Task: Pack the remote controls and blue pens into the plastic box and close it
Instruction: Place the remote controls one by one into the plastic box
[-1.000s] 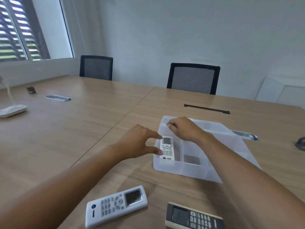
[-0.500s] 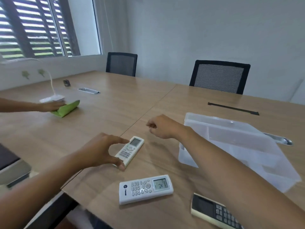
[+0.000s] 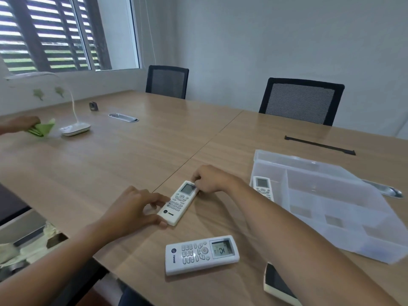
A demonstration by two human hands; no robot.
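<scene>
Currently on the wooden table (image 3: pixel 132 155): slim white remote (image 3: pixel 179 203), lying flat, left hand (image 3: pixel 134 209) pinching its near end, right hand (image 3: pixel 209 178) gripping its screen end. Wider white remote (image 3: pixel 202 254) lies nearer, untouched. Dark remote (image 3: pixel 279 283) at the near edge. Plastic box (image 3: pixel 331 204), open, holds one white remote (image 3: pixel 262 187) in its left compartment.

Table (image 3: pixel 136 164) looks like wood-grain laminate to me, smooth, slight sheen. Plastic box (image 3: pixel 344 195) at right: translucent frosted plastic, matt-ish. White remote (image 3: pixel 180 203) at centre and second white remote (image 3: pixel 202 254) at lower centre: smooth plastic, glossy screens. Chair (image 3: pixel 301 100) at upper right: black mesh back. Green cloth (image 3: pixel 42 130) at far left, soft, crumpled. I see shiny metal grommet (image 3: pixel 123 117) set in tabletop.
</scene>
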